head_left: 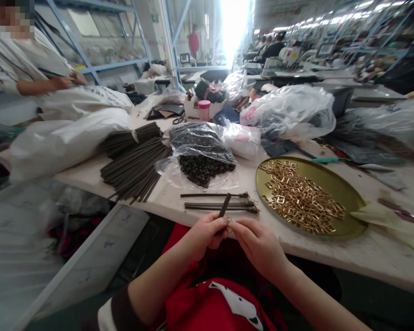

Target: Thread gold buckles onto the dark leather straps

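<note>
My left hand is closed around a dark narrow strap, whose end sticks up past the fingers. Pinched in my right hand is a small metal buckle, right against the strap at my left fingertips. Just beyond the hands, several straps with buckles lie side by side near the table edge. To the right, a round gold tray carries a heap of gold buckles. A fan of loose dark straps lies to the left.
An open plastic bag spills small black pieces on the white table. Behind stand a pink-lidded jar and clear plastic bags. White sacks lie at left, where a co-worker stands.
</note>
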`<state>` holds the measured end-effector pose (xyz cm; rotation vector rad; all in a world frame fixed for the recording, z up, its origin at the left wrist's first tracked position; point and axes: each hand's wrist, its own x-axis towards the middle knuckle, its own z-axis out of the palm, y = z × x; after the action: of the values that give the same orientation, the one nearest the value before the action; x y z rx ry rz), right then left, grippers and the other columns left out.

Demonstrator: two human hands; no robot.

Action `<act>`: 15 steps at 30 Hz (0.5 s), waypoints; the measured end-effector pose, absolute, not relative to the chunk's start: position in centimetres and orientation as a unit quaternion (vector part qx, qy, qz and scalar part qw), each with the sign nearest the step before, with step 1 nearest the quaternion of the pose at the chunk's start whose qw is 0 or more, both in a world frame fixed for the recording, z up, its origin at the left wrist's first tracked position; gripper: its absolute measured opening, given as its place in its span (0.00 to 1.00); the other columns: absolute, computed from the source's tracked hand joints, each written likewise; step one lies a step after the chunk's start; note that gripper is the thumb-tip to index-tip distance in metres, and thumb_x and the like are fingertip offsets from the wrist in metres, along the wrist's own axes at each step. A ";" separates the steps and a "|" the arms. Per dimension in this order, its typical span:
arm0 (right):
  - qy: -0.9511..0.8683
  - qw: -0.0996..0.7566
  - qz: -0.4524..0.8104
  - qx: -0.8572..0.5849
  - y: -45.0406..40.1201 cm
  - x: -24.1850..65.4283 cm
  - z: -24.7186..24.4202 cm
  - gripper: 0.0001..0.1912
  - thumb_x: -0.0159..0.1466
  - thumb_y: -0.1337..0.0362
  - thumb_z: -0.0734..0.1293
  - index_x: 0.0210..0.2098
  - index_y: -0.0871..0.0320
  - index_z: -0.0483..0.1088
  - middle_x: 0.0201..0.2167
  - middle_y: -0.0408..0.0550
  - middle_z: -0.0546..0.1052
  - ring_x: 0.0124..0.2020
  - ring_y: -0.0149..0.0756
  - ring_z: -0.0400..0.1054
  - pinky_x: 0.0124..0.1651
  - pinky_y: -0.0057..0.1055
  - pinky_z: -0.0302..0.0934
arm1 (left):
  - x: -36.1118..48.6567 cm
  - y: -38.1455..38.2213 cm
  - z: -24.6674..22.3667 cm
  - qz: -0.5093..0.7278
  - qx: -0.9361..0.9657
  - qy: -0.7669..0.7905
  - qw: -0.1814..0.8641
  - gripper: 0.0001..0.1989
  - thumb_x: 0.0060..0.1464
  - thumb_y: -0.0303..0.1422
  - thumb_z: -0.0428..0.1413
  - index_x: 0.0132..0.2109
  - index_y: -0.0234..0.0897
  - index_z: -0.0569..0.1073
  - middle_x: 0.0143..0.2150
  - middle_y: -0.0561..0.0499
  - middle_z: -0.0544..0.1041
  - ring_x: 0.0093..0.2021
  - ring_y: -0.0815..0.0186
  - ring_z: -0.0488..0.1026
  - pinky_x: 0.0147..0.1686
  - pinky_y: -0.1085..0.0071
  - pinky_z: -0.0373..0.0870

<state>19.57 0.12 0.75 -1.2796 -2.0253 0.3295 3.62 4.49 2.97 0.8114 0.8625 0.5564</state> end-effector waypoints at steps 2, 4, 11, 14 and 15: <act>-0.717 0.408 0.220 -0.521 -0.1 19.0 1.0 0.11 0.61 0.67 0.58 0.41 0.53 0.67 0.37 0.50 0.74 0.36 0.37 0.68 0.40 0.35 0.63 | 3.4 4.5 3.2 0.249 0.398 0.403 0.785 0.12 0.47 0.39 0.54 0.32 0.34 0.65 0.19 0.59 0.62 0.12 0.80 0.49 0.13 0.78 0.39; -0.632 0.448 0.346 -0.530 -0.1 18.4 1.3 0.09 0.62 0.64 0.57 0.40 0.55 0.65 0.34 0.48 0.73 0.32 0.35 0.68 0.36 0.34 0.63 | 3.3 4.5 3.2 0.253 0.428 0.408 0.766 0.12 0.48 0.39 0.53 0.33 0.33 0.65 0.20 0.58 0.63 0.13 0.80 0.50 0.13 0.78 0.41; -0.412 0.480 0.595 -0.496 0.8 17.3 0.9 0.13 0.55 0.53 0.66 0.28 0.57 0.64 0.20 0.41 0.70 0.21 0.28 0.61 0.26 0.27 0.57 | 3.2 4.6 2.6 0.242 0.504 0.432 0.708 0.13 0.50 0.40 0.52 0.30 0.33 0.63 0.21 0.57 0.63 0.17 0.77 0.53 0.15 0.78 0.46; -0.372 0.488 0.623 -0.485 1.1 17.3 0.5 0.13 0.54 0.55 0.68 0.28 0.58 0.65 0.21 0.41 0.71 0.21 0.26 0.60 0.27 0.26 0.56 | 3.1 4.8 2.4 0.248 0.511 0.433 0.700 0.14 0.52 0.41 0.50 0.31 0.33 0.64 0.21 0.57 0.63 0.16 0.77 0.52 0.15 0.78 0.46; -0.357 0.490 0.636 -0.477 1.2 17.4 0.3 0.13 0.54 0.55 0.68 0.28 0.58 0.65 0.22 0.42 0.72 0.22 0.26 0.60 0.27 0.26 0.55 | 3.0 4.9 2.3 0.250 0.513 0.433 0.698 0.14 0.52 0.41 0.50 0.31 0.33 0.64 0.22 0.57 0.63 0.16 0.77 0.52 0.15 0.78 0.46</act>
<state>17.35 1.16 0.31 -1.1581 -0.8662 1.5454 2.98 4.88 2.29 1.1437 0.9654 0.5573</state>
